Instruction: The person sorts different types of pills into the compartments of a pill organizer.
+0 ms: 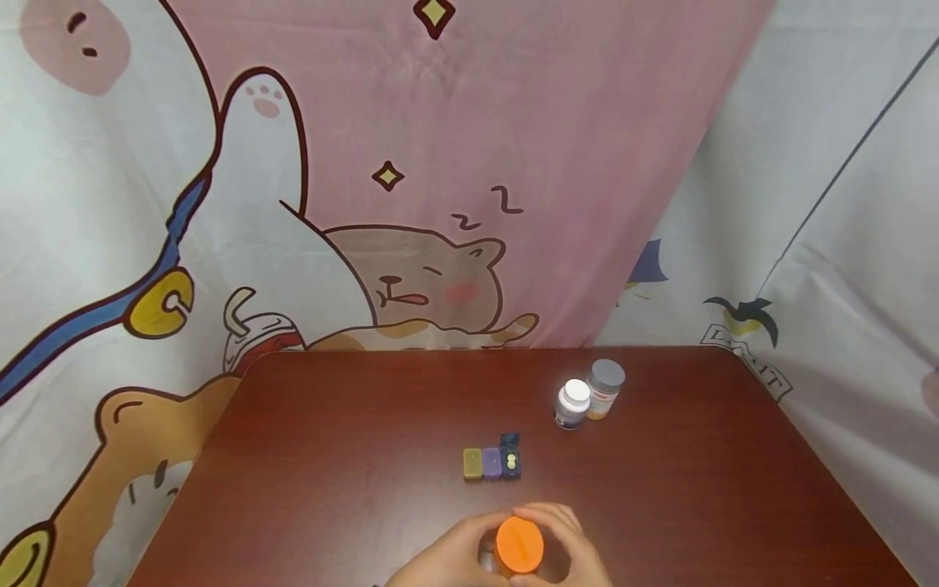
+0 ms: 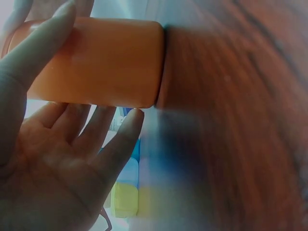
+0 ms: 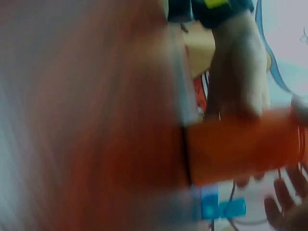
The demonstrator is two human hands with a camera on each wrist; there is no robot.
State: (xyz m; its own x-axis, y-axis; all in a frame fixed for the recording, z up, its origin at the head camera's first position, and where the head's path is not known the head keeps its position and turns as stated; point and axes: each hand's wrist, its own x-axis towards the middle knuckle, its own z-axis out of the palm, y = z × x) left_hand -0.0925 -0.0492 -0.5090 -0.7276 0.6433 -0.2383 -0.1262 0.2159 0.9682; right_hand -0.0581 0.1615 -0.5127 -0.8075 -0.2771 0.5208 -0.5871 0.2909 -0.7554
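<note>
An orange pill bottle (image 2: 106, 62) with an orange screw cap (image 1: 519, 545) stands upright on the table near its front edge. My left hand (image 1: 458, 558) holds the bottle's body, its thumb laid across the side in the left wrist view. From the other side my right hand (image 1: 568, 542) grips around the cap, index finger and thumb at its rim. Just beyond the hands lies a small pill organizer (image 1: 491, 463) with yellow, purple and dark blue compartments. The dark blue lid (image 1: 509, 440) is flipped up, and pale round pills (image 1: 511, 461) sit inside that compartment.
Farther back on the right stand a white bottle (image 1: 572, 404) and a grey-capped bottle (image 1: 606, 390), side by side. The dark red-brown table (image 1: 330, 424) ends at a curtain (image 1: 572, 163) printed with cartoon animals.
</note>
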